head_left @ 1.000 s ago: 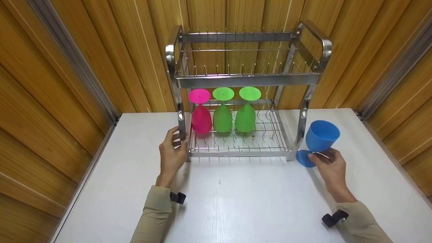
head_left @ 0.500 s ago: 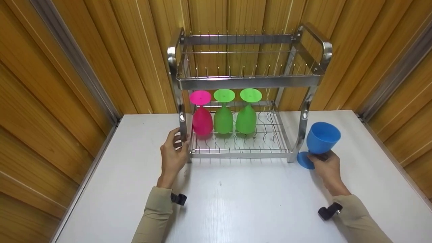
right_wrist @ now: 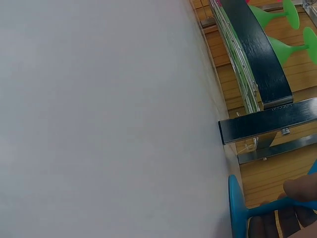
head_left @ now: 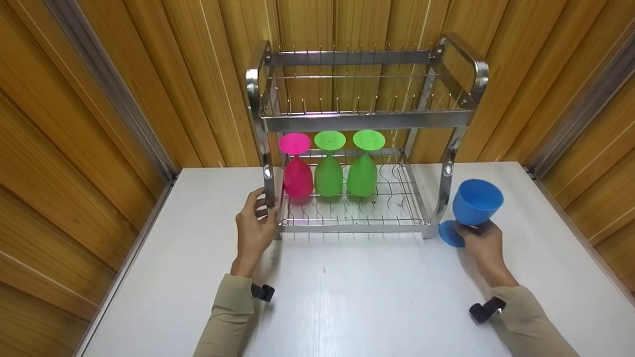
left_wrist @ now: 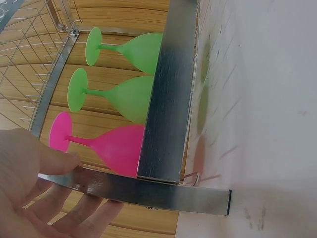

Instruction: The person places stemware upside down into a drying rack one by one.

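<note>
My left hand [head_left: 253, 230] grips the front left leg of the metal dish rack [head_left: 347, 228], thumb on one side and fingers round the other, as the left wrist view shows. Off the rack's right side, my right hand [head_left: 483, 245] holds a blue goblet [head_left: 474, 204] by its stem. Its bowl faces up and leans right, its round foot [right_wrist: 236, 208] close over the table. On the rack's lower tier, a pink goblet [head_left: 297, 178] and two green goblets, one in the middle [head_left: 328, 178] and one to its right [head_left: 362, 178], stand upside down in a row.
The rack's upper tier [head_left: 367, 120] has upright wire prongs and spans above the goblets. To the right of the green goblets runs bare wire shelf [head_left: 397, 198]. Wood-panelled walls [head_left: 74, 124] enclose the white table [head_left: 367, 297] at the back and sides.
My right hand has shifted slightly left and closed more fully round the blue goblet's stem. My left hand keeps its grip on the rack leg. The goblets on the rack stay put.
</note>
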